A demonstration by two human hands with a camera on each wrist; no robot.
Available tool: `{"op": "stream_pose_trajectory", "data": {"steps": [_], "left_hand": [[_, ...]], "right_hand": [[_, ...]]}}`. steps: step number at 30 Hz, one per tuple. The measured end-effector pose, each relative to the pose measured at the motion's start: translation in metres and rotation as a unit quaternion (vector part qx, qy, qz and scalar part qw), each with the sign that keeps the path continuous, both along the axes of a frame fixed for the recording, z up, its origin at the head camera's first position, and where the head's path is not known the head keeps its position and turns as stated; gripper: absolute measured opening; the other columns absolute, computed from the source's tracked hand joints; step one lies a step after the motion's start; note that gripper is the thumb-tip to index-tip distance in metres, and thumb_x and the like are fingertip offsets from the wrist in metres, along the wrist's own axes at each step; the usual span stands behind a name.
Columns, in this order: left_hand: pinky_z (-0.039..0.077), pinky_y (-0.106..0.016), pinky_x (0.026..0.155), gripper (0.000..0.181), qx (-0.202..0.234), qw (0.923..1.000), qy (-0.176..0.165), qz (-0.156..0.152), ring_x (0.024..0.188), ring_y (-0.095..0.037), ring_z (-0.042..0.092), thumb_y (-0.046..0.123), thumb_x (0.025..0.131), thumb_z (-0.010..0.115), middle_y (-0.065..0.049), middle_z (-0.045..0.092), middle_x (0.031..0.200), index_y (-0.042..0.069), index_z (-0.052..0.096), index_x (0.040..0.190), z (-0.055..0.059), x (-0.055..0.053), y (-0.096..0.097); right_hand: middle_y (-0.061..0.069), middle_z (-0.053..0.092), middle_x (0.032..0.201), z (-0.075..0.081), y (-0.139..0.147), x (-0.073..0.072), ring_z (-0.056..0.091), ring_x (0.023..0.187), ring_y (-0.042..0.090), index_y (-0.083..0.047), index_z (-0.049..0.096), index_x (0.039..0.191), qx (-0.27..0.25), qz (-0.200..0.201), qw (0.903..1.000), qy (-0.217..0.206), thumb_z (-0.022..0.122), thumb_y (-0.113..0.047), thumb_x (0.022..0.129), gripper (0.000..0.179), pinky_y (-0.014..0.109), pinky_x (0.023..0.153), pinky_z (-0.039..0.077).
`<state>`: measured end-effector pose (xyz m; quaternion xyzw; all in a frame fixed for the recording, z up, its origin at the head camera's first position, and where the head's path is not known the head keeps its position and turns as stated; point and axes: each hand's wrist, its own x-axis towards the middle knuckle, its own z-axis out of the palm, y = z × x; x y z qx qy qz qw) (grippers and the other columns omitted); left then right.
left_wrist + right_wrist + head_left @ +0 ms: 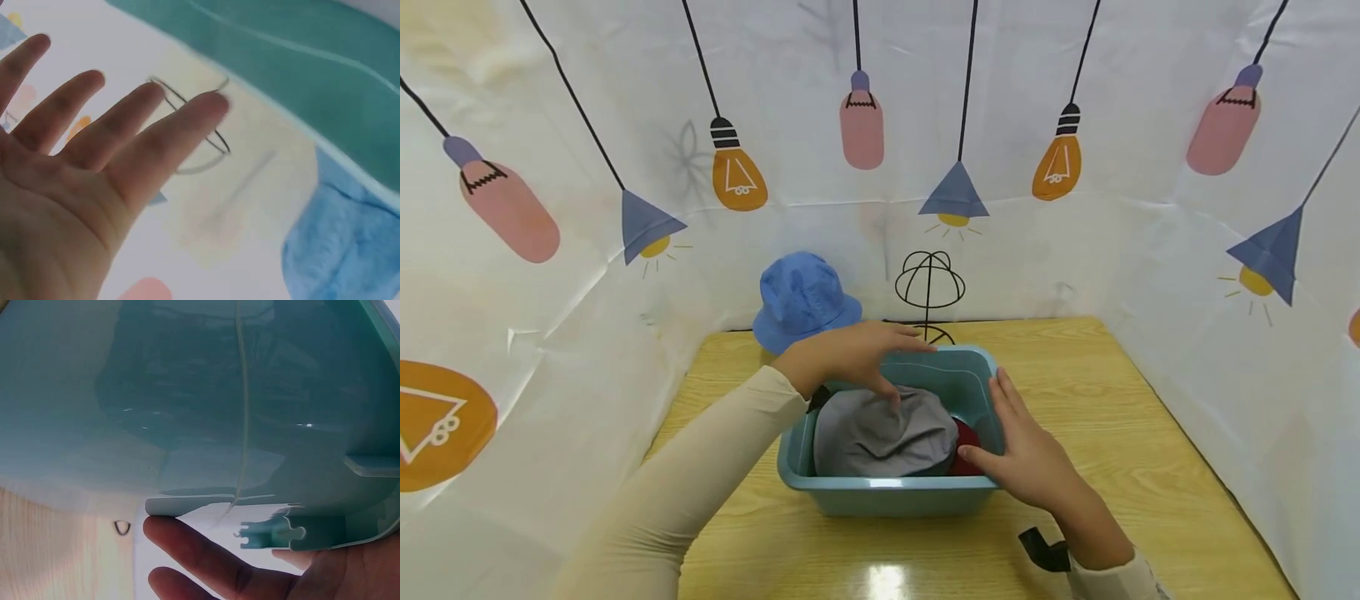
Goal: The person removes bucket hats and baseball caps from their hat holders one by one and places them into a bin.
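Observation:
A teal plastic basin (898, 497) stands on the table, holding a grey cloth hat (880, 433) and a dark red item (966, 442) that is mostly hidden beside it. My left hand (857, 354) hovers over the basin's back left part, fingers extended and thumb lowered toward the grey hat. In the left wrist view the left hand (94, 156) shows a bare palm with spread fingers, apart from the basin's edge (300, 81). At the right rim, my right hand (1033, 454) holds the basin, thumb over the inside and fingers along the outer side.
Behind the basin to the left lies a blue bucket hat (805, 300). A black wire stand (928, 287) with a domed top is at the back edge. The wooden table (1075, 367) is enclosed by white sheets (1187, 275) printed with lamps.

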<state>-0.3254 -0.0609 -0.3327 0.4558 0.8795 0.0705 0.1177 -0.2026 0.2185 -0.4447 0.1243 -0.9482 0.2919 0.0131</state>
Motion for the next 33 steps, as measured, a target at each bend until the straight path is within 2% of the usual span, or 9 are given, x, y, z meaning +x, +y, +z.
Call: {"op": "stream_pose_trajectory", "data": {"steps": [6, 10, 14, 18, 24, 29, 33], "left_hand": [[0.041, -0.048, 0.119, 0.075, 0.023, 0.9975, 0.062, 0.027, 0.152, -0.026, 0.040, 0.043, 0.095, 0.075, -0.004, 0.038, 0.166, 0.030, 0.040, 0.161, 0.008, -0.015, -0.011], [0.045, -0.049, 0.114, 0.070, 0.022, 0.9925, 0.103, 0.062, 0.148, -0.028, 0.044, 0.041, 0.097, 0.072, -0.006, 0.039, 0.166, 0.029, 0.043, 0.159, 0.011, -0.024, -0.018], [0.053, -0.051, 0.103, 0.071, 0.014, 0.9835, 0.140, 0.113, 0.146, -0.030, 0.047, 0.044, 0.096, 0.072, -0.005, 0.032, 0.169, 0.032, 0.042, 0.159, 0.013, -0.034, -0.024], [0.054, -0.051, 0.099, 0.074, 0.013, 0.9718, 0.171, 0.162, 0.151, -0.033, 0.040, 0.046, 0.094, 0.074, -0.006, 0.026, 0.172, 0.031, 0.042, 0.159, 0.014, -0.041, -0.035], [0.047, -0.058, 0.110, 0.076, 0.011, 0.9585, 0.198, 0.205, 0.153, -0.040, 0.033, 0.045, 0.093, 0.075, -0.014, 0.023, 0.171, 0.027, 0.042, 0.159, 0.013, -0.053, -0.055], [0.042, -0.059, 0.115, 0.078, 0.008, 0.9490, 0.206, 0.238, 0.155, -0.042, 0.027, 0.047, 0.093, 0.075, -0.016, 0.021, 0.171, 0.027, 0.041, 0.160, 0.018, -0.066, -0.067], [0.034, -0.064, 0.119, 0.081, 0.016, 0.9462, 0.186, 0.265, 0.156, -0.048, 0.022, 0.045, 0.094, 0.075, -0.018, 0.017, 0.172, 0.027, 0.037, 0.162, 0.020, -0.074, -0.076]], "right_hand": [[0.004, -0.002, 0.176, 0.001, 0.000, 0.001, 0.032, 0.152, 0.048, -0.013, 0.008, 0.168, 0.001, -0.001, 1.0000, 0.000, 0.064, -0.069, 0.091, 0.110, 0.076, 0.096, 0.046], [0.004, -0.002, 0.176, 0.000, 0.000, 0.001, 0.032, 0.152, 0.047, -0.014, 0.008, 0.168, 0.000, 0.000, 1.0000, 0.004, 0.064, -0.068, 0.092, 0.109, 0.075, 0.097, 0.046], [0.004, -0.001, 0.176, -0.001, 0.001, 0.001, 0.031, 0.152, 0.047, -0.013, 0.009, 0.168, -0.002, 0.000, 1.0000, 0.006, 0.065, -0.066, 0.092, 0.109, 0.075, 0.099, 0.045], [0.005, 0.000, 0.176, -0.001, 0.001, -0.001, 0.029, 0.153, 0.047, -0.012, 0.009, 0.168, -0.001, 0.002, 0.9999, 0.010, 0.065, -0.066, 0.091, 0.109, 0.076, 0.101, 0.043], [0.005, 0.001, 0.176, -0.001, 0.002, -0.002, 0.030, 0.153, 0.047, -0.011, 0.010, 0.168, 0.002, 0.006, 0.9999, 0.013, 0.067, -0.062, 0.092, 0.108, 0.075, 0.100, 0.044], [0.005, 0.001, 0.176, -0.001, 0.000, -0.002, 0.029, 0.153, 0.047, -0.012, 0.010, 0.168, 0.001, 0.005, 0.9999, 0.013, 0.067, -0.063, 0.092, 0.108, 0.076, 0.101, 0.043], [0.006, 0.000, 0.176, -0.001, 0.000, -0.002, 0.028, 0.154, 0.047, -0.012, 0.009, 0.168, 0.001, 0.004, 0.9999, 0.011, 0.067, -0.063, 0.092, 0.108, 0.076, 0.102, 0.042]]}}
